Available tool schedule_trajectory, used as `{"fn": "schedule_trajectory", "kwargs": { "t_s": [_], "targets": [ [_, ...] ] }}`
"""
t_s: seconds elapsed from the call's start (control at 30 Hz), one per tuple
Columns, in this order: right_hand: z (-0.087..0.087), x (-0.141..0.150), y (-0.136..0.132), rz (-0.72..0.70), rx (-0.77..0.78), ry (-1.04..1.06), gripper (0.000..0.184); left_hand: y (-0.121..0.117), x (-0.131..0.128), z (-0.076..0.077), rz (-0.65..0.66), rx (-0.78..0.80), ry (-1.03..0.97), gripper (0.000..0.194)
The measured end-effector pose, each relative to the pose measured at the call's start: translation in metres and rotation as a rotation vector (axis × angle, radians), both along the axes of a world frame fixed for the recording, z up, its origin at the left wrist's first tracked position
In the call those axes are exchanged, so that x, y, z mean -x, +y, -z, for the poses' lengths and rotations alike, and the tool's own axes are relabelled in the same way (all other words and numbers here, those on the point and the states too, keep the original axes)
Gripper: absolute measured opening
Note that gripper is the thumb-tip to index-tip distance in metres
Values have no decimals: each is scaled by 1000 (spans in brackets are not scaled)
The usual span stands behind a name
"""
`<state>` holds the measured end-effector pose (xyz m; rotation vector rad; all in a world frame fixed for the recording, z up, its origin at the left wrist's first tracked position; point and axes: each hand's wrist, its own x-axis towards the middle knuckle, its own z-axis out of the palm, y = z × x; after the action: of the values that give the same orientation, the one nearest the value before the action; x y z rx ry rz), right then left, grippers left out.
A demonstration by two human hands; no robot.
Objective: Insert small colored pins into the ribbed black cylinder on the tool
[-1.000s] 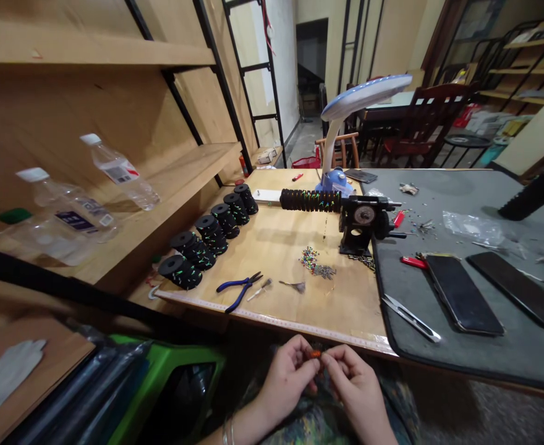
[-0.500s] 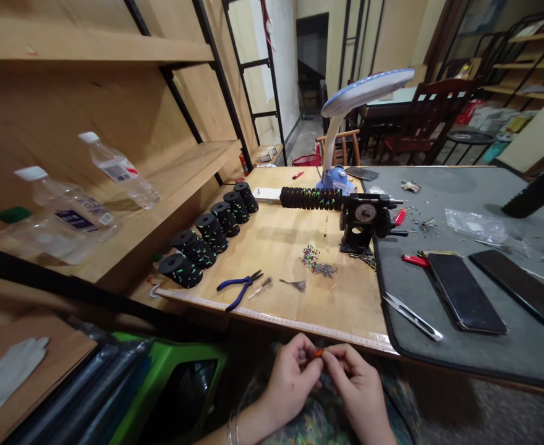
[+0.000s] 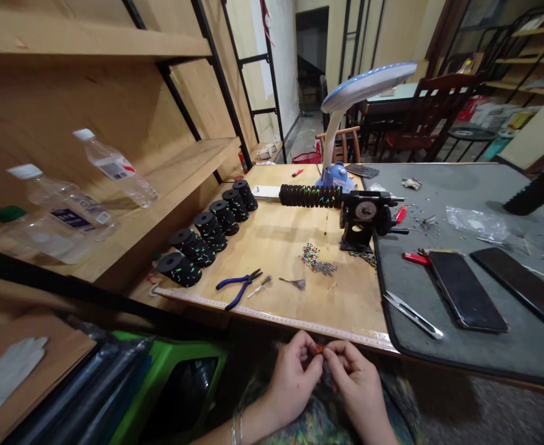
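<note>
Just in front of the table edge, above my lap, my left hand (image 3: 295,377) and my right hand (image 3: 356,377) meet with fingertips pinched. Between them shows a tiny orange piece (image 3: 319,350), mostly hidden by the fingers, so its kind is unclear. Both hands are closed on it. Beyond them on the wooden tabletop lie blue-handled pliers (image 3: 238,288), a small brush-like bundle (image 3: 293,282) and a pile of colourful beads and small metal parts (image 3: 317,259). A black winding device (image 3: 363,216) carries a ridged black roll (image 3: 311,196) with coloured bits in its grooves.
Several black spools (image 3: 179,269) line the table's left side. A desk lamp (image 3: 369,86) stands at the back. On the grey mat (image 3: 420,232) rest thread snips (image 3: 413,315), two dark phones (image 3: 467,290) and a plastic bag (image 3: 478,222). Bottles (image 3: 119,167) stand on the left shelf.
Both hands stay pinched together around the orange piece, with only slight finger movement. The view has shifted a little; nothing on the table has visibly moved.
</note>
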<state>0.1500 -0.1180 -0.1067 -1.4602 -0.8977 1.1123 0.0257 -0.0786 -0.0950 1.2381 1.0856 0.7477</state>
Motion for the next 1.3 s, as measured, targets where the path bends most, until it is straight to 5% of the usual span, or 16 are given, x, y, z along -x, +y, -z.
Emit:
{"fn": "schedule_trajectory", "kwargs": {
  "t_s": [0.37,0.93,1.3],
  "targets": [
    [-1,0,1,-4,88,206,51,0,-1,-10,-13,265,-255,36],
    [9,-4,-16,-131,79,-29,45,0,8,-12,-21,-7,-41,17],
    [16,-4,-19,-176,49,-95,39,1,7,-16,-17,50,-98,18]
  ]
}}
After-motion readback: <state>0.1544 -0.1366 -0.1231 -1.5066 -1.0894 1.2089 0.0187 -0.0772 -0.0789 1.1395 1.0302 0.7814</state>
